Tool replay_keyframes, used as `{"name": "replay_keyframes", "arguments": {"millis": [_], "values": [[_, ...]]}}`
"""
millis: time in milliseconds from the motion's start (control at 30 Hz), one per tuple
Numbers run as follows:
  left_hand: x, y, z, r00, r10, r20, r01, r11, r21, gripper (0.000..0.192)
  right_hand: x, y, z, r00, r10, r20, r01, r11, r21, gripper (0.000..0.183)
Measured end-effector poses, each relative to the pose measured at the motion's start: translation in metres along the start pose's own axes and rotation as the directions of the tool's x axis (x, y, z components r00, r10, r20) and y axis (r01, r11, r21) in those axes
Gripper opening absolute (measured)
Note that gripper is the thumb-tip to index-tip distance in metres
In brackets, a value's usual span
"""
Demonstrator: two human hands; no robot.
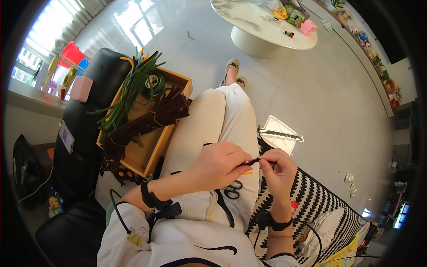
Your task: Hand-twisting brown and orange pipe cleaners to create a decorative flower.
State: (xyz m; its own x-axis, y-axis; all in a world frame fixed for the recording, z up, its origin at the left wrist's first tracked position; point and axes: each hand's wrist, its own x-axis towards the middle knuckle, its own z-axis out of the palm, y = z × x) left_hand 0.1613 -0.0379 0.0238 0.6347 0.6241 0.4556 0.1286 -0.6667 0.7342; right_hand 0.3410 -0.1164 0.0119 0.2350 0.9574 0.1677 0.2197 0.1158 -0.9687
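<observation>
A short dark brown twisted chenille stem (251, 162) runs between my two hands above my lap. My left hand (218, 165) grips one end of it, and part of the stem is hidden under the fingers. At the other end, my right hand (278, 170) pinches the stem between thumb and fingertips. The black-handled scissors (233, 190) lie on my lap just below the left hand, their blades out of sight. A small orange strip (247, 173) shows beside the left fingertips.
At my left, a wooden box (150, 157) holds green chenille stems (125, 96), a brown bundle (150, 120) and a green tape roll (153, 81). A pink case (81, 88) rests on the black sofa arm (75, 126). Ahead stands a round marble-patterned table (247, 20). A patterned cover (320, 197) lies at right.
</observation>
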Motion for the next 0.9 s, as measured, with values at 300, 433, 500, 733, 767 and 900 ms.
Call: {"name": "replay_keyframes", "arguments": {"millis": [300, 433, 500, 733, 767, 900], "values": [[-0.003, -0.005, 0.004, 0.980, 0.188, -0.069, -0.163, 0.948, 0.274, 0.017, -0.001, -0.002, -0.008, 0.945, 0.255, 0.204, -0.305, 0.911, 0.277, 0.007], [-0.002, -0.003, 0.004, 0.975, 0.211, -0.069, -0.177, 0.926, 0.333, 0.016, 0.000, -0.002, -0.006, 0.925, 0.284, 0.253, -0.367, 0.842, 0.396, 0.009], [-0.001, -0.002, 0.004, 0.972, 0.221, -0.073, -0.185, 0.924, 0.333, 0.016, -0.001, -0.001, -0.005, 0.923, 0.288, 0.254, -0.373, 0.830, 0.415, 0.009], [-0.002, -0.002, 0.005, 0.989, 0.145, -0.040, -0.131, 0.959, 0.252, 0.016, -0.001, -0.006, -0.001, 0.943, 0.264, 0.204, -0.322, 0.881, 0.347, 0.013], [-0.001, -0.002, 0.004, 0.988, 0.147, -0.039, -0.133, 0.959, 0.249, 0.016, -0.001, -0.006, 0.000, 0.943, 0.266, 0.201, -0.322, 0.881, 0.346, 0.013], [0.000, 0.000, 0.000, 0.987, -0.117, 0.110, 0.128, 0.987, -0.102, 0.007, 0.001, -0.007, 0.003, 0.975, -0.220, 0.046, 0.224, 0.955, -0.192, 0.021]]}}
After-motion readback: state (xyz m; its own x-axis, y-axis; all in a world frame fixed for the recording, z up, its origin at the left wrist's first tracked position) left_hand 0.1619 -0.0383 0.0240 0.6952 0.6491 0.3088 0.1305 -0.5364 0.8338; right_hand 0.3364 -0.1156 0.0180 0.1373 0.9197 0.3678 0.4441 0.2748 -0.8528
